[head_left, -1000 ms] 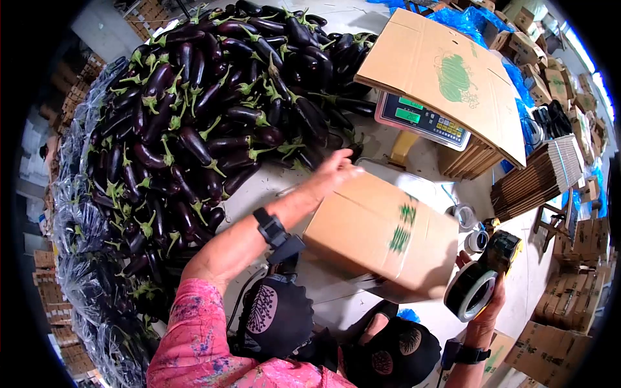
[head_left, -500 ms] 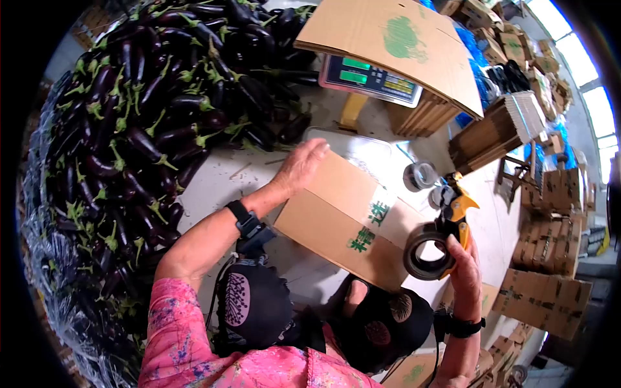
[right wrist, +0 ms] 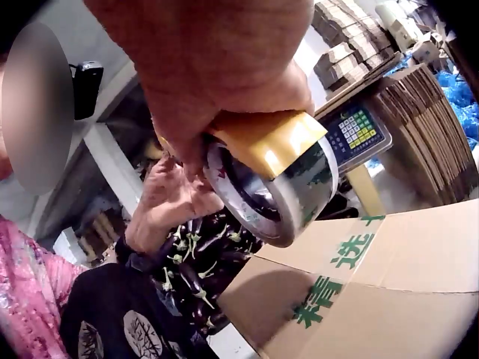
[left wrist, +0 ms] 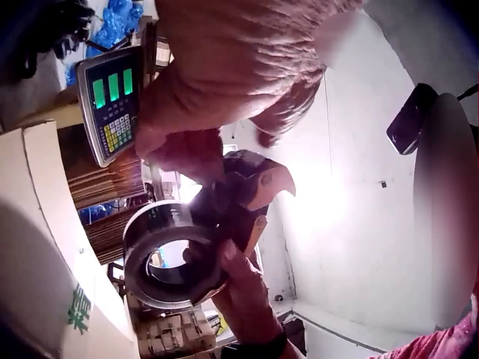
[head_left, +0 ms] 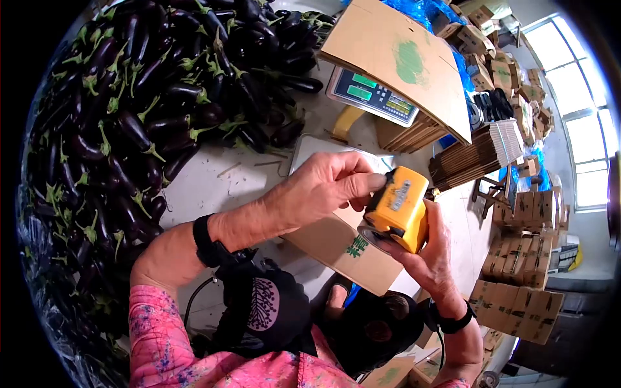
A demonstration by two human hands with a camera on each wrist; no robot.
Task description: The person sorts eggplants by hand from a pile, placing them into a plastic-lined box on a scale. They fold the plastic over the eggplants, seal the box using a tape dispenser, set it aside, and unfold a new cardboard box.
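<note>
In my right hand [head_left: 432,262] I grip a yellow tape dispenser [head_left: 400,205], raised over a closed cardboard box [head_left: 339,252]. A large roll of packing tape [right wrist: 308,193] is mounted on it, seen side-on in the right wrist view. My left hand [head_left: 314,194] has its fingers curled, with thumb and fingertips pinching at the dispenser's black cutter end, where the tape's loose end is hidden. Green printed characters [right wrist: 318,299] mark the box's top, and the forearms and dispenser cover part of it in the head view.
A big heap of eggplants [head_left: 136,129] lies to the left. Ahead stands a scale with a lit display [head_left: 372,94], under a flat cardboard sheet [head_left: 401,58]. Folded cartons [head_left: 479,155] are stacked at right, with more boxes [head_left: 517,310] behind my right arm.
My left hand has left the box's far-left edge and come right to the dispenser. The right hand has lifted and turned the dispenser toward it. The view has also shifted.
</note>
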